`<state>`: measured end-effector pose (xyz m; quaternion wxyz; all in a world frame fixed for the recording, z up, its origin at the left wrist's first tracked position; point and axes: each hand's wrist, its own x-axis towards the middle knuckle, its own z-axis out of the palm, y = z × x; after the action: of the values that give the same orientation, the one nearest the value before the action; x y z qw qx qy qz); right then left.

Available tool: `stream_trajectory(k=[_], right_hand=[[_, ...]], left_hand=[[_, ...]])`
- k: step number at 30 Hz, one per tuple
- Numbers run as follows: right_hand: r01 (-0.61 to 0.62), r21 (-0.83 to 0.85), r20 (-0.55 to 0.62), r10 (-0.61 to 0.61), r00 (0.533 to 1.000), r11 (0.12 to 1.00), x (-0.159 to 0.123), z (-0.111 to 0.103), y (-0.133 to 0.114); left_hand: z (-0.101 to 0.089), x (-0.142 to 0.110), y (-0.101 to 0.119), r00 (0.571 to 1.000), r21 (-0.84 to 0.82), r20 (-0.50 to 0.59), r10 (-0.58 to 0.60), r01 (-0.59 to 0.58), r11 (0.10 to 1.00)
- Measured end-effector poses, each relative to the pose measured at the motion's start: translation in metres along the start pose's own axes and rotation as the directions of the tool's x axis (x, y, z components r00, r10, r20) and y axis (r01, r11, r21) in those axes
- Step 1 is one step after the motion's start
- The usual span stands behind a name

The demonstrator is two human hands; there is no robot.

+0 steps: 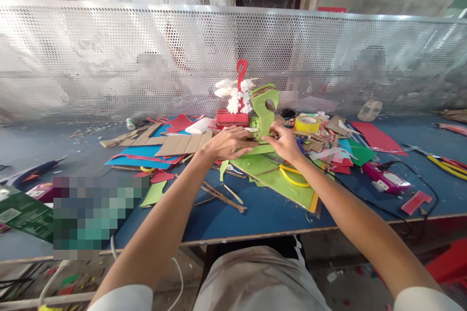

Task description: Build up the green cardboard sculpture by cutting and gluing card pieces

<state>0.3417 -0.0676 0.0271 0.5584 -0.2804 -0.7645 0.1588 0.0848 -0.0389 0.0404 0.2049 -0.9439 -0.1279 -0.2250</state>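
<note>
A light-green, S-shaped cardboard figure (265, 112) stands upright on a low green base between my hands; raw cardboard shows along its edge. My right hand (286, 143) pinches its lower end between thumb and fingers. From the other side my left hand (233, 142) closes on the base strip (257, 149), its fingertips partly hidden. Just behind is a red box-like base (232, 117) with white frilly pieces (239, 102) and a red hooked strip (241, 70). Beneath my hands lie green sheets (280, 182) with yellow-handled scissors (295, 176) on them.
Corrugated cardboard (188, 145), blue sheet (142, 155) and sticks (222, 197) lie to the left. Yellow tape (307, 123), a purple device (386, 178) with a cable, and pliers (447, 165) are on the right. A perforated metal screen (204, 58) borders the back.
</note>
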Motion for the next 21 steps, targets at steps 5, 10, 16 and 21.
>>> stream_trajectory(k=[5,10,16,21], right_hand=[[-0.005,0.007,0.009,0.005,1.000,1.000,-0.001,0.000,0.005],[-0.025,0.026,-0.006,0.025,1.000,0.999,0.000,-0.001,0.006],[-0.006,0.014,-0.008,0.006,1.000,1.000,0.000,0.000,-0.001],[0.003,-0.012,0.004,-0.003,1.000,1.000,0.000,0.000,-0.004]], left_hand=[[-0.001,0.000,-0.001,1.000,-0.023,-0.030,0.007,-0.007,1.000],[-0.006,-0.001,0.000,0.999,-0.013,-0.028,0.028,-0.029,0.999],[-0.005,0.002,0.004,0.999,0.048,0.033,0.014,-0.015,0.999],[-0.007,0.004,0.005,1.000,0.036,0.013,0.011,-0.011,0.999]])
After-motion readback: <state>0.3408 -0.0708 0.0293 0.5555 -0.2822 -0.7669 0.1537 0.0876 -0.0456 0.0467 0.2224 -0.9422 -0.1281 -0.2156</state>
